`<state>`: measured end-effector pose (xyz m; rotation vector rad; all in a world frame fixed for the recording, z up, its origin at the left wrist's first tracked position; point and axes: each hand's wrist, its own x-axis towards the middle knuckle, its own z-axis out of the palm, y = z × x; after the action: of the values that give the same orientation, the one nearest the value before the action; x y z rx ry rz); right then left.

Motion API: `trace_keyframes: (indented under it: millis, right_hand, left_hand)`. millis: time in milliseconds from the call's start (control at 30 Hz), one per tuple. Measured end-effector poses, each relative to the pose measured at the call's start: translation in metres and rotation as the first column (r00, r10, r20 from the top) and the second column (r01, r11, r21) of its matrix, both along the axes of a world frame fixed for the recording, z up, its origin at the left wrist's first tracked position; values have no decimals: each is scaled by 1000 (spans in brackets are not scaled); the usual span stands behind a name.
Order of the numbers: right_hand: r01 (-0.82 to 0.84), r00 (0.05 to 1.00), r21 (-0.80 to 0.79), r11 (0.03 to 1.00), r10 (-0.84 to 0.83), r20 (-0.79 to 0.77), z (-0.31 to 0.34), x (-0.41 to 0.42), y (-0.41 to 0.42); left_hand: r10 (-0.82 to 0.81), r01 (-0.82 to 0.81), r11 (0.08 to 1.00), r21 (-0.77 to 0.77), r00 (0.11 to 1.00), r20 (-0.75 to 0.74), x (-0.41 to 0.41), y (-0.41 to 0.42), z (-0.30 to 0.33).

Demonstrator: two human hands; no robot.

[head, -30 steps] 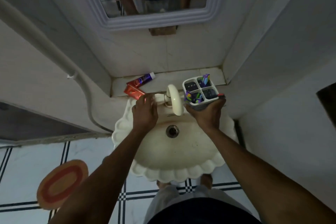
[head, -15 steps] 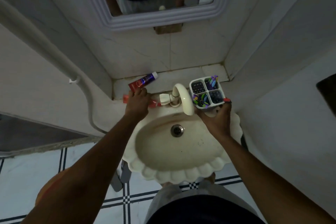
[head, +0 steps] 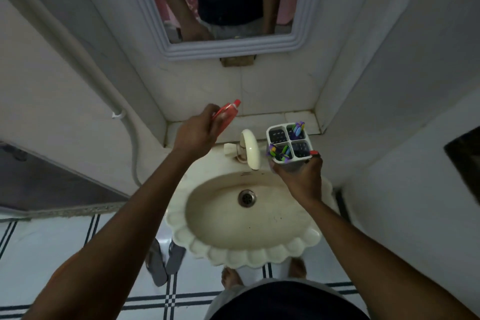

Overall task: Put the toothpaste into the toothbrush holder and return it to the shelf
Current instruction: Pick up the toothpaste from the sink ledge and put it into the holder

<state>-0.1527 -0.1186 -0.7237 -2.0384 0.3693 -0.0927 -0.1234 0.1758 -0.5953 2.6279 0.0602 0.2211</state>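
Observation:
My left hand (head: 197, 134) grips a red toothpaste tube (head: 226, 115) and holds it lifted above the left part of the tiled shelf (head: 262, 120), cap pointing up and right. My right hand (head: 298, 176) holds a white four-compartment toothbrush holder (head: 277, 135) from below, over the basin's back right rim. Colourful toothbrushes fill its far right and near left compartments; the other two look empty. The tube is about a hand's width left of the holder, with the tap between them. A second tube seen earlier on the shelf is hidden behind my left hand.
A cream scalloped basin (head: 246, 249) with a curved tap (head: 250, 147) sits below the shelf. Walls close in on both sides. A mirror (head: 228, 5) hangs above, and a pipe (head: 131, 138) runs down the left wall. Grey slippers (head: 166, 260) lie on the floor.
My left hand closed on the red tube at the shelf's edge and raised it off the shelf. My right hand kept the holder in roughly the same place.

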Motion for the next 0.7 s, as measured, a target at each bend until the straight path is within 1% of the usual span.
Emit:
trace_keyframes:
  millis: [67, 133, 200, 233, 300, 367, 433, 467, 500, 633, 700]
  right_hand:
    - [-16, 1000, 1, 1000, 16, 2, 2, 2, -6]
    - [-33, 999, -6, 999, 33, -3, 2, 5, -13]
    - [-59, 998, -14, 998, 59, -22, 2, 7, -19]
    - [-73, 997, -15, 997, 73, -33, 3, 8, -22]
    - [-98, 994, -18, 995, 97, -47, 6, 8, -27]
    - [-113, 993, -21, 993, 112, -43, 7, 9, -29]
    - [-132, 991, -25, 991, 131, -41, 9, 9, -32]
    - [-143, 989, -27, 989, 142, -43, 9, 10, -33]
    - [-150, 988, -31, 988, 149, -46, 10, 11, -34]
    - [-160, 986, -37, 986, 158, -57, 13, 11, -37]
    - [-167, 984, -29, 985, 165, -62, 13, 11, -38]
  left_hand:
    - [-61, 62, 997, 35, 998, -33, 7, -22, 26]
    - [-155, 166, 983, 81, 980, -128, 19, -47, 48]
    - [-230, 274, 944, 182, 945, -231, 31, -76, 62]
    - [-242, 308, 915, 260, 936, -255, 36, -92, 67]
    - [-245, 353, 824, 443, 927, -285, 45, -119, 72]
    - [-227, 390, 695, 604, 916, -331, 52, -140, 74]
    - [-228, 411, 578, 705, 911, -344, 57, -155, 71]
    - [-236, 414, 554, 723, 910, -340, 60, -160, 70]
    - [-249, 412, 553, 724, 911, -329, 62, -164, 68]
    - [-305, 453, 637, 624, 891, -336, 67, -171, 56]
    - [-303, 429, 728, 535, 901, -310, 69, -168, 46]
